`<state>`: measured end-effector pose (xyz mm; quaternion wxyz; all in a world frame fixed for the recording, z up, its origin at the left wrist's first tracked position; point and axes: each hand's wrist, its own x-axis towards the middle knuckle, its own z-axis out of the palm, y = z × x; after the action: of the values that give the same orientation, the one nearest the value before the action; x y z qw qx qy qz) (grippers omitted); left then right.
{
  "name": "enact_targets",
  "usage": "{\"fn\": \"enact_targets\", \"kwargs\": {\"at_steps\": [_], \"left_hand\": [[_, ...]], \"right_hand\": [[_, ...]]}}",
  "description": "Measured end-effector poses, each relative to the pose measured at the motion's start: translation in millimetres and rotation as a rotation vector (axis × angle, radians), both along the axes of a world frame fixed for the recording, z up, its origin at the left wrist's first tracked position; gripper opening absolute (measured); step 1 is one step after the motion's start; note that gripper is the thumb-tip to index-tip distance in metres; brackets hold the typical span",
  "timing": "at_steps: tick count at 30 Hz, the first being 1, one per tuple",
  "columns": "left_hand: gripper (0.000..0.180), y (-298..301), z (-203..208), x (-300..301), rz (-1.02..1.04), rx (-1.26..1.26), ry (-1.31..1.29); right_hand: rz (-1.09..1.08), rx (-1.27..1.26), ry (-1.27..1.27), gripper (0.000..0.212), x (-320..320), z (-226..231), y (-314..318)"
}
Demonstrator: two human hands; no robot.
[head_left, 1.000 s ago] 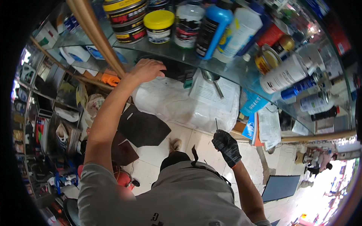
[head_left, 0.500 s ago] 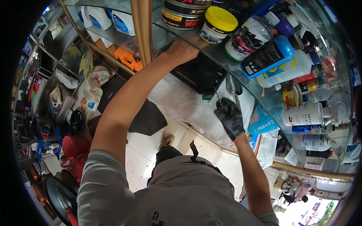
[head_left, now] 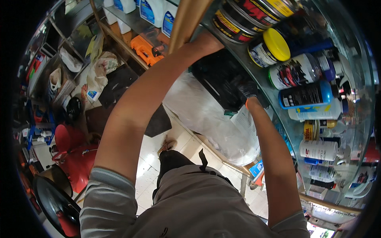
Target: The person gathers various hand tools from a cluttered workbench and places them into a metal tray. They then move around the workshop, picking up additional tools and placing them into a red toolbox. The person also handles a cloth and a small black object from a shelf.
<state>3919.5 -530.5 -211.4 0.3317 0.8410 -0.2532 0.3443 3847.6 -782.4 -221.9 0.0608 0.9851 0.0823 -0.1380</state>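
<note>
A dark black case or box [head_left: 212, 81] lies below the glass shelf, on top of clear plastic wrapping [head_left: 194, 103]. My bare left hand [head_left: 209, 41] reaches to the far side of the case; the shelf edge and the arm hide its fingers. Over the right part of the case is my right hand [head_left: 247, 88], in a dark grey glove with an orange cuff. Its fingers are dim against the black surface, and I cannot make out whether they hold anything. White printed paper [head_left: 243, 123] lies just below that hand.
The glass shelf [head_left: 274, 107] overhangs my hands, bearing black tins [head_left: 234, 25], a yellow-lidded tub [head_left: 276, 44] and a blue bottle [head_left: 305, 95]. A wooden post [head_left: 188, 20] stands near my left wrist. An orange tool [head_left: 147, 49] lies left of it.
My right hand has moved up and slightly right, from beside the paper onto the case. The whole view has shifted, so the shelf sits farther right. My left hand stays at the far side.
</note>
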Motion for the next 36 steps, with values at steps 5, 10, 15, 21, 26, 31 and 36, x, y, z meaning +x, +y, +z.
{"fn": "enact_targets", "kwargs": {"at_steps": [5,10,15,21,26,31,36], "left_hand": [[0.034,4,-1,-6,0.012,-0.132,0.119],[0.034,0,14,-13,0.073,-0.117,0.075],[0.036,1,25,-27,0.073,-0.224,0.147],[0.034,3,17,-26,-0.061,-0.278,0.227],[0.032,13,15,-42,-0.048,-0.15,0.188],[0.024,15,17,-90,-0.013,-0.14,0.271],[0.04,1,-6,-177,0.154,0.313,0.137]], "right_hand": [[0.074,-0.435,0.214,0.054,34,-14,9],[0.115,-0.663,0.378,0.049,40,-1,37],[0.145,-0.74,0.428,0.046,41,5,56],[0.154,-0.733,0.4,0.043,16,6,45],[-0.167,0.3,-0.264,0.036,-60,5,21],[0.003,0.885,-0.5,0.031,-206,4,-28],[-0.326,0.835,-0.469,0.032,-354,-15,-82]]}}
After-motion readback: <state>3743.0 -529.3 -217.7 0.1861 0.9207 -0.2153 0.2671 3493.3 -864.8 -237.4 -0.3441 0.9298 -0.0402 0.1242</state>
